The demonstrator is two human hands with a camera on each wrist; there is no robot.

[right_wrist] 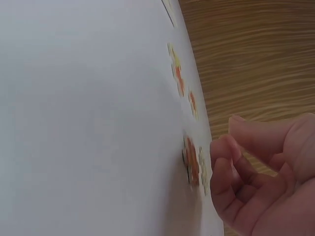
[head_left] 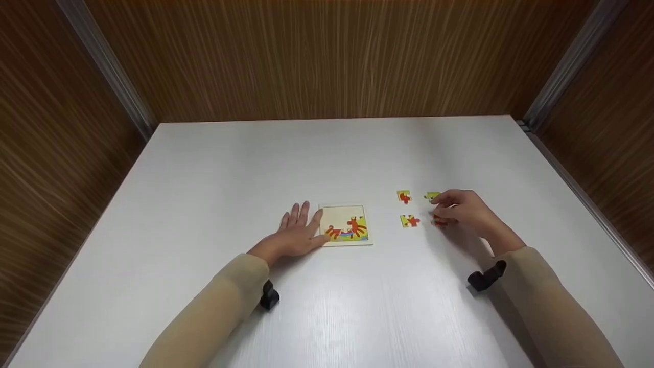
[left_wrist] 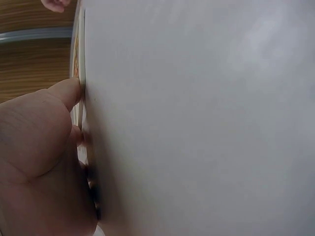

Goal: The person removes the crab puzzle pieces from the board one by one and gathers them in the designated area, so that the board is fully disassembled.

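Left hand (head_left: pixel 298 232) flat, palm down, fingers straight and slightly spread, thumb (left_wrist: pixel 66 93) stretched forward, right hand (head_left: pixel 462 209) raised a little, fingers (right_wrist: pixel 224 157) loosely curled inward, both forearms in beige sleeves reaching forward, dark wrist straps underneath

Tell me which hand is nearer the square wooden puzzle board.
Left. The left hand lies flat, touching the square wooden puzzle board at its left edge; the right hand is off to its right, among loose puzzle pieces.

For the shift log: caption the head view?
Left hand steadies puzzle board; right hand reaches among loose pieces on white table.
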